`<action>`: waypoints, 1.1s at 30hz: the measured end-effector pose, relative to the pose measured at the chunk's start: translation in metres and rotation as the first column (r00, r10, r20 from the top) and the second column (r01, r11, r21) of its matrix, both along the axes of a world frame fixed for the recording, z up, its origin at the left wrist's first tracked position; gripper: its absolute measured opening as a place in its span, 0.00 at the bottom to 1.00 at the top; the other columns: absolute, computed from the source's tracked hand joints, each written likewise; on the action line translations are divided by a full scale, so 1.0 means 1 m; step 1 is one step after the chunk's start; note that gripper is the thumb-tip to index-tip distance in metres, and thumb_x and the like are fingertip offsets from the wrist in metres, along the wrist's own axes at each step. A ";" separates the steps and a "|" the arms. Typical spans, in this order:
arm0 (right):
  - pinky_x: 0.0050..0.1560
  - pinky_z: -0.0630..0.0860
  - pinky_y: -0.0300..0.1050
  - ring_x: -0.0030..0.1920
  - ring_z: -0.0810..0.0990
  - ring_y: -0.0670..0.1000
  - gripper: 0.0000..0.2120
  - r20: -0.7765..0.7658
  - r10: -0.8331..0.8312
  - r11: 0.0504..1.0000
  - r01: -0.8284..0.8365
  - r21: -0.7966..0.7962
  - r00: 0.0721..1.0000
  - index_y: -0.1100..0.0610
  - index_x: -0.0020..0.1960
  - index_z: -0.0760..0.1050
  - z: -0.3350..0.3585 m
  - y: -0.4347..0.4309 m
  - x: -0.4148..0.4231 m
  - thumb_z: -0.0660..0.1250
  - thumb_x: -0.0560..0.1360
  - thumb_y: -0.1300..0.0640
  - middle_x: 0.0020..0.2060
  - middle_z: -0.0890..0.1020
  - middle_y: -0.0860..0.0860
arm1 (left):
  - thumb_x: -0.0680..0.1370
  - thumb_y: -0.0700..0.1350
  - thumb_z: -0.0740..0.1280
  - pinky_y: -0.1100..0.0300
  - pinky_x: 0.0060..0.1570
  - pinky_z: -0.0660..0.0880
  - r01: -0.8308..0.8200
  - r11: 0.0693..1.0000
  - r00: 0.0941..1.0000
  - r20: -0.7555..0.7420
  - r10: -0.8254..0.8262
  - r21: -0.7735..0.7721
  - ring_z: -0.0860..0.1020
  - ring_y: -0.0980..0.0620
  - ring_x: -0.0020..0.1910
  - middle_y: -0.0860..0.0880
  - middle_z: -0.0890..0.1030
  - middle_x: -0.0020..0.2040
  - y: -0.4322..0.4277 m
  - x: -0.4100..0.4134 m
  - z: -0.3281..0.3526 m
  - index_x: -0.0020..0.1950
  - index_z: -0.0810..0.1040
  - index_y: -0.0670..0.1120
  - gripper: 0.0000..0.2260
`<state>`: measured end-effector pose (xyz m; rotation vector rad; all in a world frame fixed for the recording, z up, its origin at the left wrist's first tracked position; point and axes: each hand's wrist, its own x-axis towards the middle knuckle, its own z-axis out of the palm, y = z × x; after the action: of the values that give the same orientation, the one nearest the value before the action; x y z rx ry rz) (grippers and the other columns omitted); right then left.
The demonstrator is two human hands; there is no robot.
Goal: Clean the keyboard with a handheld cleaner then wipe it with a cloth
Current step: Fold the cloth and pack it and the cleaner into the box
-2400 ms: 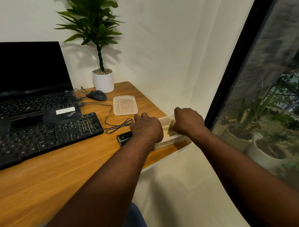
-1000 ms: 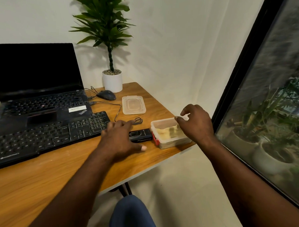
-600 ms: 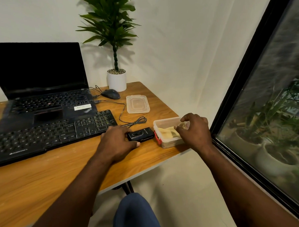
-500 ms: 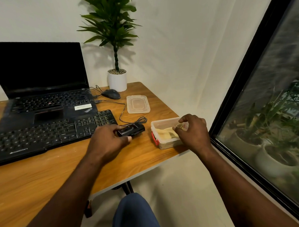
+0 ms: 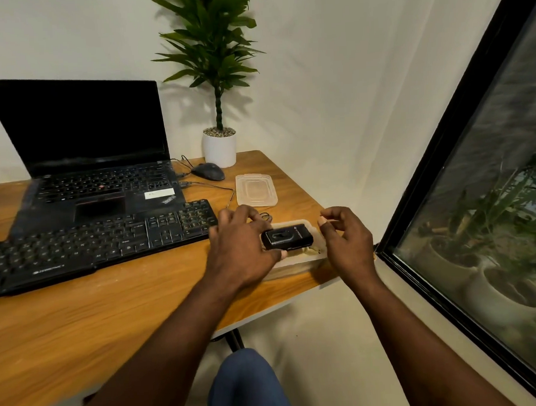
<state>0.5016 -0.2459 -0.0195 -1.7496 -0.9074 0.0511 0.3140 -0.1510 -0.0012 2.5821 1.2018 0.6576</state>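
My left hand [image 5: 242,244] grips a small black handheld cleaner [image 5: 287,238] and holds it above the clear plastic container [image 5: 297,264] at the desk's right front corner. A yellowish cloth [image 5: 311,250] shows inside the container, mostly hidden by the cleaner. My right hand [image 5: 346,239] hovers just right of the cleaner, fingers loosely curled, holding nothing. The black external keyboard [image 5: 96,241] lies to the left on the wooden desk [image 5: 111,308].
An open black laptop [image 5: 87,167] stands behind the keyboard. A mouse [image 5: 208,171], a potted plant [image 5: 219,146] and the container's lid [image 5: 255,189] sit at the back right. A cable [image 5: 210,187] runs between them. A dark-framed window [image 5: 461,151] lies right.
My left hand took the cleaner off the desk and carried it right, over the container. My right hand came off the container and now hovers beside it.
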 end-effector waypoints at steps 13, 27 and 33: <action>0.46 0.79 0.42 0.53 0.81 0.43 0.09 0.059 0.097 0.984 -0.087 -0.156 0.994 0.44 0.53 0.78 -0.003 0.006 0.008 0.75 0.76 0.50 0.55 0.81 0.43 | 0.69 0.64 0.77 0.44 0.67 0.64 -0.061 0.995 0.975 -0.220 0.040 -0.085 0.58 0.46 0.72 0.55 0.63 0.75 0.015 0.006 0.006 0.67 0.80 0.61 0.27; 0.46 0.80 0.45 0.48 0.82 0.44 0.13 0.193 0.031 0.986 0.002 -0.170 0.981 0.48 0.57 0.78 -0.003 0.023 0.017 0.74 0.75 0.48 0.54 0.81 0.44 | 0.65 0.73 0.72 0.41 0.67 0.72 0.227 0.904 0.952 0.278 -0.128 -0.362 0.69 0.49 0.70 0.55 0.69 0.73 0.016 -0.033 -0.022 0.74 0.67 0.66 0.40; 0.46 0.79 0.45 0.45 0.82 0.47 0.07 0.331 0.169 0.936 -0.046 -0.348 0.929 0.48 0.46 0.81 0.034 0.095 0.026 0.74 0.75 0.46 0.43 0.84 0.45 | 0.62 0.70 0.79 0.43 0.72 0.68 0.221 0.916 0.956 0.260 -0.135 -0.335 0.64 0.50 0.76 0.55 0.61 0.80 0.012 -0.040 -0.038 0.81 0.50 0.68 0.55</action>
<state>0.5279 -0.1505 0.0148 -2.0625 -1.3243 -0.0442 0.2736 -0.1385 -0.0394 2.2035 0.9003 0.6122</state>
